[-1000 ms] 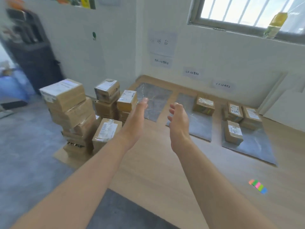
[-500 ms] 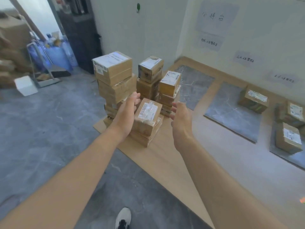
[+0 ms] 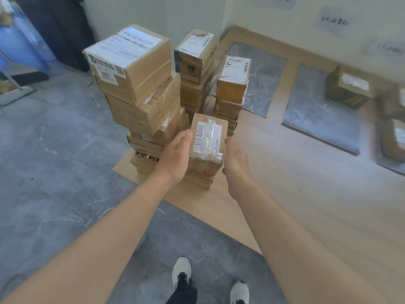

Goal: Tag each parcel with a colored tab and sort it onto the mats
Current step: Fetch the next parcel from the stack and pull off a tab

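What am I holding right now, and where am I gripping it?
The small front parcel: left hand against its left side, right hand against its right side. It rests on the pile, not yet lifted.

Between the fingers, the parcel is matt brown cardboard, its paper label under glossy crinkled tape; beyond them, smooth marbled mats lie on wood-grain flooring.

person: has stepped up close to the parcel stack; a second ago stood further off, facing the mats.
left hand: brought in from open air to the left side of the small front parcel.
right hand: brought in likewise to that parcel's right side.
shoes: newly in sight.
coloured tabs: no longer in sight.
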### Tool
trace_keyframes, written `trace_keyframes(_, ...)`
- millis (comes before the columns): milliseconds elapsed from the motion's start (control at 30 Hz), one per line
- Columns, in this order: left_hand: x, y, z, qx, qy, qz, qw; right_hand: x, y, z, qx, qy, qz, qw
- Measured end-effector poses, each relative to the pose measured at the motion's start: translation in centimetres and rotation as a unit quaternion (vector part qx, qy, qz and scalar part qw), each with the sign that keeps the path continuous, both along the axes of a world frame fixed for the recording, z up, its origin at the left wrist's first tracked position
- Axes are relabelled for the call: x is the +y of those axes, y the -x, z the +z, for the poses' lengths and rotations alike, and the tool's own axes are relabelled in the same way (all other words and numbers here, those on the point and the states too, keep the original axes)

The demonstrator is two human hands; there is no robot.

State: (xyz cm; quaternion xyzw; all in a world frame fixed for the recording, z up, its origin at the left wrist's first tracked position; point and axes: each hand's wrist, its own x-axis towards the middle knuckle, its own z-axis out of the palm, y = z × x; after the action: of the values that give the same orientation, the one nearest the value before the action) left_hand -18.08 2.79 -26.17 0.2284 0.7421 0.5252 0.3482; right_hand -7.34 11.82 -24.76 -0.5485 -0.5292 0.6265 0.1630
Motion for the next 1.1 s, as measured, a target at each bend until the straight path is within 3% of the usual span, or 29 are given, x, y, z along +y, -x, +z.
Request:
trace_keyframes(200,1.0,0.0,-1.8,-0.028,-0.005,0.017,0.999,-0.1,0.8,-1.2,-0.015,0.021,-0.022,0.999)
trace_keyframes(500,3.7,-3.4,3.0,-0.073,-0.065,-0.009,0.995,2.4,-3.3,2.0,0.036,-0.034,-0.097,0.994)
trace_keyframes(733,7.3,-11.9,5.7,-0.087,-0.071,-0.046,0.993,5.5,-12.8,2.9,0.068,-0.060,-0.160,0.983)
trace_keyframes(1100,15.4,-30.2,3.6,-0.109,-0.004,-0.086,0.990,11.6,-32.9,0.6,0.046,-0.028,-0.180,0.982)
